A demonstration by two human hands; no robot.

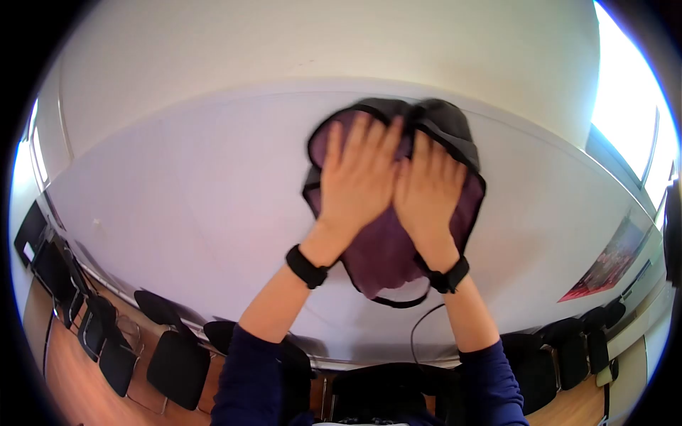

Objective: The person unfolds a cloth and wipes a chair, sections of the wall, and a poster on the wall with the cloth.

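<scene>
A maroon and dark grey fabric bag [380,248] with black trim is in front of me, its top edge folded into two dark lobes. My left hand [359,174] lies flat over its left part, fingers stretched upward and slightly spread. Flat against the right part is my right hand [428,192], its fingers also extended. The hands are side by side, nearly touching at the middle. Both wrists wear black bands. At the bottom of the bag hangs a black-edged loop [401,304]. What lies behind the bag is hidden, and slight blur softens the fingers.
Behind the bag spreads a broad white surface [199,206], which looks like a wall. Black chairs [177,369] line its lower edge. A thin dark cable [413,334] curves below the bag. A poster [604,259] and a bright window [632,85] are at the right.
</scene>
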